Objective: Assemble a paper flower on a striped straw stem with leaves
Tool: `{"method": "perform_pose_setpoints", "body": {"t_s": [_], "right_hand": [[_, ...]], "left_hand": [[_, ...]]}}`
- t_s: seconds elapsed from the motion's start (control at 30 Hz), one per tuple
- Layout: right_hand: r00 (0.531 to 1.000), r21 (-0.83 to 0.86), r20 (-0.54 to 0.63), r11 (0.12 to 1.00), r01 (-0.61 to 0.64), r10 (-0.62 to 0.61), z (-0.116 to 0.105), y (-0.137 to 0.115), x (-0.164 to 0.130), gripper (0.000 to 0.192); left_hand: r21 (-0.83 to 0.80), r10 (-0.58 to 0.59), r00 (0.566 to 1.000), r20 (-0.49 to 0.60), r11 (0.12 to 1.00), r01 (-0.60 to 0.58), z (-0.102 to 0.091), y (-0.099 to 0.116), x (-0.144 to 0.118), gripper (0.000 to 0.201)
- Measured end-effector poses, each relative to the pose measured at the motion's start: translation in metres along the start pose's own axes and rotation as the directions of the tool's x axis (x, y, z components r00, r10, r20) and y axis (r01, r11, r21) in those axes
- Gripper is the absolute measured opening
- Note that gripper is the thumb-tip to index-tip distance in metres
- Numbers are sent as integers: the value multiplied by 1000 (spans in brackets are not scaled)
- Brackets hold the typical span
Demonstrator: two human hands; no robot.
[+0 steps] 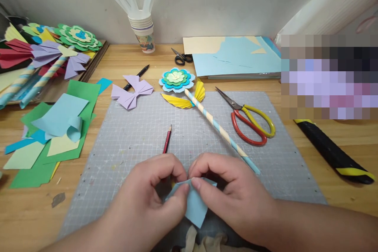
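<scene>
A light blue piece of paper (196, 206) is pinched between my two hands near the front of the grey cutting mat (132, 138). The thumb and fingers of my left hand (159, 189) close on its upper edge, and my right hand (230, 189) grips the same edge right beside it. That top edge looks folded; the fingers hide part of it. Just beyond my left hand lies a dark red pencil (167, 139). A paper flower (177, 80) with yellow leaves and a striped paper stem (218, 128) rests across the mat, its stem end near my right hand.
Red-and-yellow-handled scissors (251, 124) lie right of the flower, a black-and-yellow tool (333, 149) farther right. Paper scraps (65, 126) pile up at left, below finished paper flowers (78, 39). A purple paper bow (132, 92), paper cups (144, 35) and small black scissors (182, 58) sit behind.
</scene>
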State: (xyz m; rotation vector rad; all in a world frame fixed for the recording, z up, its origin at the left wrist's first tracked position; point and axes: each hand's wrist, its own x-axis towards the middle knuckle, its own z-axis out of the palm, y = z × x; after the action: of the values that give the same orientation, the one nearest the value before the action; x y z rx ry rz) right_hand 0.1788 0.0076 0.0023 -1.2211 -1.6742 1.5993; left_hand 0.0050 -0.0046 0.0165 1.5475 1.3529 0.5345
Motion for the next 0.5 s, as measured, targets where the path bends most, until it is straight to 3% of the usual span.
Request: {"method": "perform_pose_setpoints", "body": {"t_s": [0.33,0.5], "right_hand": [[987,191,-117,978,-85,109,-5,-2,5,12],[994,222,46,969,-108,100,-4,-3,2,4]], "left_hand": [[-92,-143,990,-14,986,141,-4,3,4,16],[-123,-158,987,26,980,160,-3,4,4,16]]}}
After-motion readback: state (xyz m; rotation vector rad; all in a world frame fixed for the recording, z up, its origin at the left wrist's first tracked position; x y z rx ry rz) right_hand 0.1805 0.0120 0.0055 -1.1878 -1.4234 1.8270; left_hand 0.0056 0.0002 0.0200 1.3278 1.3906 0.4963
